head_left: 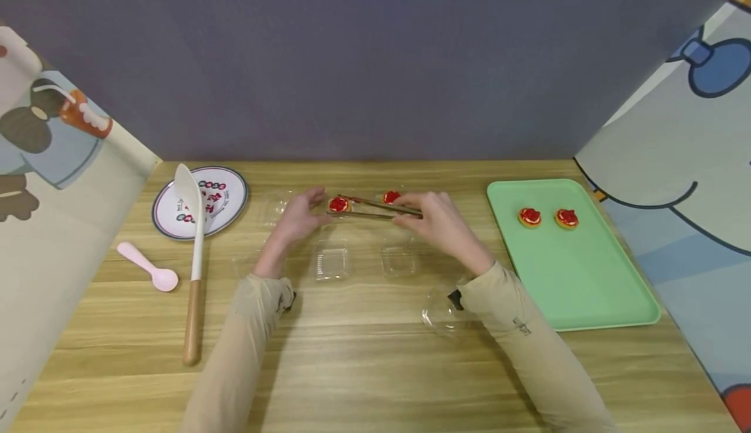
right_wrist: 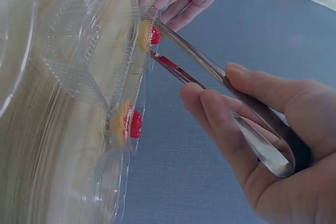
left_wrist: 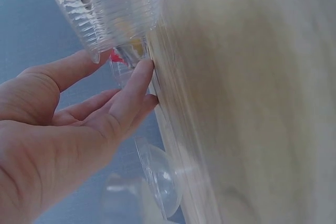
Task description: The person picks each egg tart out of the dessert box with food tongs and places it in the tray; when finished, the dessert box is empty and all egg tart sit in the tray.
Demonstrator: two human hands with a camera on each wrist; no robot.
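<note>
My right hand [head_left: 437, 221] holds metal tongs [right_wrist: 194, 59] between thumb and fingers. The tips of the tongs stand apart on either side of a small tart [head_left: 339, 205] with red topping, and one tip is smeared red. Clear plastic surrounds this tart. A second red-topped tart [head_left: 391, 197] sits in clear plastic just behind the tongs. My left hand [head_left: 298, 218] is at the left of the first tart, its thumb and fingers spread, fingertips at the edge of a clear plastic container [left_wrist: 113, 11]. Hinged clear lids [head_left: 332, 263] lie toward the front.
On the right, a green tray [head_left: 592, 283] bears two more tarts [head_left: 530, 217]. At left are a patterned plate [head_left: 231, 192], a long white spoon with a wooden handle [head_left: 193, 322] across it, and a pink spoon [head_left: 163, 280]. Clear plastic [head_left: 437, 315] lies by the right sleeve. A grey wall [head_left: 369, 81] rises behind.
</note>
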